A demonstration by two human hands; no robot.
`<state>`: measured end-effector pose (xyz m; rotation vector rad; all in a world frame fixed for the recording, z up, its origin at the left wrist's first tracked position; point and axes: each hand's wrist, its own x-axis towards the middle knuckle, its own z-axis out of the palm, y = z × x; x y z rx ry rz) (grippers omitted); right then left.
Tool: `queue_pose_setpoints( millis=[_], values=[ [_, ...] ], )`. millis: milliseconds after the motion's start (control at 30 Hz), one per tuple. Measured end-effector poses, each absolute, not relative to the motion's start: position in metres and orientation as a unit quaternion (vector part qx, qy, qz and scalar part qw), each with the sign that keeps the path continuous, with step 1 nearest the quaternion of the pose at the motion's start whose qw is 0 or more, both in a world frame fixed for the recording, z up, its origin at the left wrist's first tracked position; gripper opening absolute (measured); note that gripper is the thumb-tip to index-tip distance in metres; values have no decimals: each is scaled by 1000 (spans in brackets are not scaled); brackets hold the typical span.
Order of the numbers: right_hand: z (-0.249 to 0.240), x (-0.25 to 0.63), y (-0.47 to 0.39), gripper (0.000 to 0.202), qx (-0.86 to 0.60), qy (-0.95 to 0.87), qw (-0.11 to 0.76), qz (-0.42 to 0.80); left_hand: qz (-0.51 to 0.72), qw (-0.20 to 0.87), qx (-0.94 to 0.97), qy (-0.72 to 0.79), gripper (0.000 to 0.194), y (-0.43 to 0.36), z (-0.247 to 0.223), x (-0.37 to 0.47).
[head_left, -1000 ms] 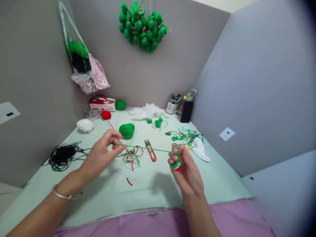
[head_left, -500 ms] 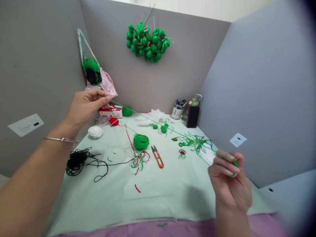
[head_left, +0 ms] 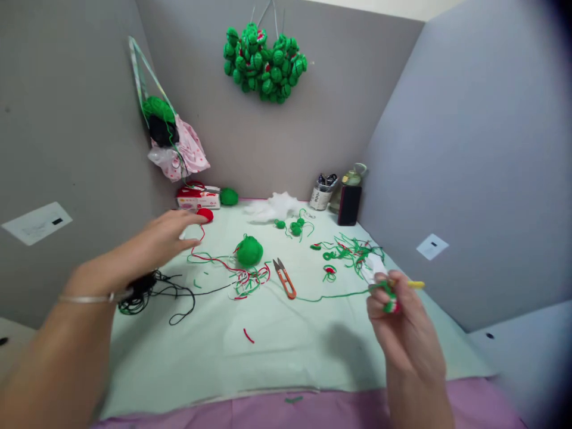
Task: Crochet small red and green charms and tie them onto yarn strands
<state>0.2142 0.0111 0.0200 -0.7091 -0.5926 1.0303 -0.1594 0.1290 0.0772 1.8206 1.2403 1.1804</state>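
My left hand (head_left: 172, 235) is over the left of the table with fingers apart, holding nothing, near a red yarn ball (head_left: 205, 215). On the right, my right hand (head_left: 402, 322) is closed on a small green and red crocheted piece (head_left: 391, 305) and a yellow-handled tool (head_left: 415, 285). A green strand (head_left: 344, 295) lies slack on the cloth, reaching from that hand toward the orange snips (head_left: 285, 279). The green yarn ball (head_left: 249, 251) sits left of the snips, beside a heap of red, white and green scraps (head_left: 248, 280).
Black yarn (head_left: 140, 292) lies at left. Behind are a red and white box (head_left: 199, 197), white stuffing (head_left: 277, 207), a pen cup (head_left: 322, 193) and a dark phone (head_left: 349, 205). Green scraps (head_left: 353, 253) lie at right. A green crocheted bunch (head_left: 266, 64) hangs above.
My left hand has let go of the green strand and moved down, fingers now apart. The taut strand has dropped to the table. My right hand has shifted slightly left, and the yellow tool now shows.
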Motion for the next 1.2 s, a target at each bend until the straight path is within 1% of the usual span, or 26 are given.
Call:
queue_pose_setpoints(
  millis=[33, 67, 133, 200, 233, 300, 333, 367, 433, 467, 500, 533, 567, 600, 633, 667, 700, 833, 900, 967, 1067, 1200],
  values=[
    [19, 205, 11, 18, -358, -291, 754, 467, 435, 327, 703, 457, 38, 109, 74, -143],
    [18, 195, 10, 17, -381, -311, 735, 466, 420, 388, 699, 430, 41, 89, 71, -126],
    [18, 171, 5, 16, -388, -354, 696, 490, 419, 544, 643, 339, 44, 50, 63, -90],
    [19, 148, -2, 15, -361, -388, 663, 529, 417, 653, 579, 254, 59, 20, 54, -59],
    [21, 138, -7, 15, -341, -403, 652, 544, 411, 694, 546, 228, 67, 11, 51, -47],
    [24, 124, -15, 16, -298, -433, 636, 565, 437, 729, 494, 182, 76, 4, 49, -31],
    [25, 120, -17, 16, -279, -444, 632, 570, 470, 730, 466, 172, 75, 5, 50, -27],
    [26, 117, -19, 16, -266, -453, 631, 571, 511, 718, 440, 173, 70, 9, 53, -26],
    [29, 114, -18, 15, -257, -458, 640, 561, 598, 659, 406, 208, 56, 18, 59, -29],
    [29, 114, -16, 15, -261, -455, 648, 552, 628, 620, 411, 230, 58, 22, 60, -32],
    [30, 114, -14, 15, -268, -450, 658, 541, 646, 576, 435, 249, 64, 24, 59, -35],
    [29, 114, -11, 15, -277, -445, 668, 528, 650, 530, 476, 266, 69, 25, 57, -38],
    [28, 114, -9, 14, -286, -441, 678, 514, 639, 484, 528, 281, 69, 25, 52, -39],
    [27, 114, -7, 14, -296, -440, 687, 497, 619, 444, 577, 296, 62, 23, 47, -40],
    [25, 114, -6, 14, -308, -445, 693, 477, 594, 419, 613, 309, 50, 19, 40, -39],
    [22, 113, -5, 14, -319, -456, 696, 453, 570, 418, 631, 318, 37, 16, 34, -38],
    [19, 113, -4, 14, -330, -471, 699, 425, 548, 444, 631, 325, 30, 12, 28, -36],
    [9, 112, -3, 16, -364, -525, 699, 321, 496, 619, 513, 329, 39, 1, 14, -26],
    [7, 111, -2, 17, -375, -540, 691, 300, 496, 664, 458, 321, 42, 1, 14, -23],
    [6, 110, -2, 18, -381, -555, 676, 299, 501, 693, 420, 304, 46, 3, 15, -22],
    [5, 109, -4, 22, -374, -594, 655, 279, 513, 712, 371, 303, 44, 5, 15, -19],
    [-1, 113, -7, 41, -383, -697, 595, 114, 535, 711, 326, 318, 46, 6, 11, -15]
  ],
)
